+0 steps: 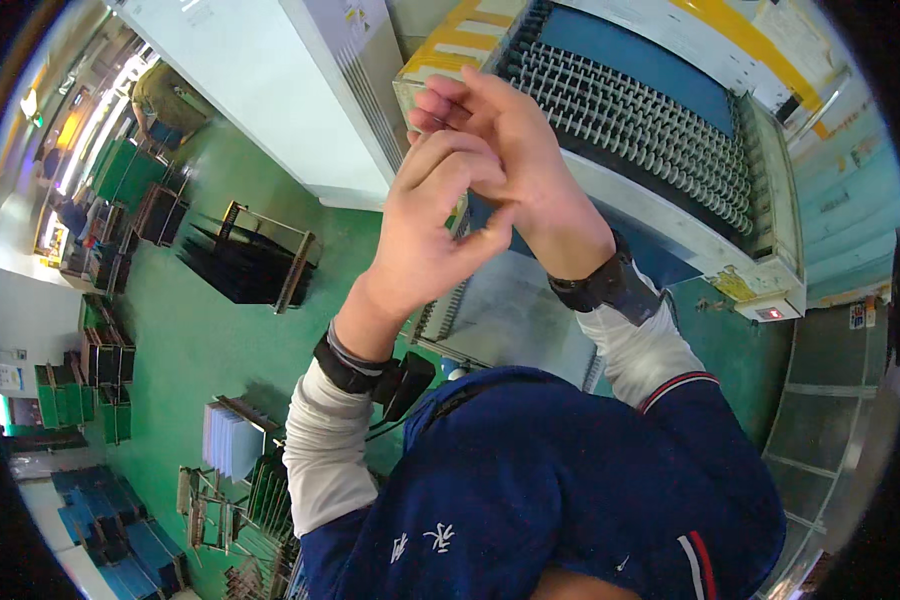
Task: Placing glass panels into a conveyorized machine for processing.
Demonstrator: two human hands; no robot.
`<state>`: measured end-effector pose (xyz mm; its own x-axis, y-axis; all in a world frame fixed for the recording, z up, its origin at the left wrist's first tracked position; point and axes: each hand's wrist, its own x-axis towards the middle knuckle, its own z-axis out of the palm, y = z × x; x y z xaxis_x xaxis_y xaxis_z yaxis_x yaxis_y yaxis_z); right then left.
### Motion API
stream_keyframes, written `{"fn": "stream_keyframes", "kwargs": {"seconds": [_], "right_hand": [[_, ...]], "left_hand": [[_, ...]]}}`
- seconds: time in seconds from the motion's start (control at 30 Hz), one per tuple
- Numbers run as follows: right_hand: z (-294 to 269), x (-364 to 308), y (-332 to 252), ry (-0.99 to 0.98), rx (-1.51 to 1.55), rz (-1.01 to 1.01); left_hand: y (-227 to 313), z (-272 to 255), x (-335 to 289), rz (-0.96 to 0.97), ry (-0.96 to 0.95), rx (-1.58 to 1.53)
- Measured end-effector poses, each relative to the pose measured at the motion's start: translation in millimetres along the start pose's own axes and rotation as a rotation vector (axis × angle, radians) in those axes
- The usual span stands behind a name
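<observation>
My left hand (432,205) and my right hand (525,145) meet in front of the machine. My left fingers are curled in against the right palm; whatever lies between them, if anything, is hidden. The right palm is turned up, its fingers bent loosely and apart. Each wrist wears a black strap with a small device. Behind the right hand sits the roller bed (650,130) of the machine, with rows of pale discs on dark shafts. A blue panel (640,60) lies at its far side. Below my hands is a rack of pale flat sheets (520,310).
A tall white cabinet (260,90) stands to the left of the machine. On the green floor are a rack of black panels (240,260) and a rack of pale blue sheets (232,440). Stacks of blue panels (120,530) lie lower left. A metal-framed panel (820,420) stands right.
</observation>
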<state>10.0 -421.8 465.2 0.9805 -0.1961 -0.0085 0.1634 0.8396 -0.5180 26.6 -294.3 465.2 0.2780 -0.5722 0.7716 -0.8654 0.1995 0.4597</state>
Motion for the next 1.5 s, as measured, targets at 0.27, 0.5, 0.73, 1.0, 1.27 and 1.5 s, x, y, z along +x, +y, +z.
{"fn": "stream_keyframes", "kwargs": {"seconds": [0.27,0.5,0.73,1.0,1.27,1.5], "right_hand": [[1,-5,5,-0.044,0.040,0.049],[-17,-11,-1,-0.234,-0.101,-0.003],[-30,-37,-11,0.171,0.195,-0.063],[-100,-151,-69,0.443,0.296,-0.504],[-150,-234,-72,0.539,0.332,-0.750],[-162,-245,-62,0.616,0.317,-0.795]], "left_hand": [[-7,-9,-8,-0.041,-0.008,-0.078],[10,0,-2,-0.067,-0.069,-0.048],[11,43,-2,-0.152,-0.155,-0.194],[53,153,5,-0.039,-0.508,-0.609],[105,211,-4,0.112,-0.768,-0.765],[82,242,-18,0.149,-0.776,-0.810]]}}
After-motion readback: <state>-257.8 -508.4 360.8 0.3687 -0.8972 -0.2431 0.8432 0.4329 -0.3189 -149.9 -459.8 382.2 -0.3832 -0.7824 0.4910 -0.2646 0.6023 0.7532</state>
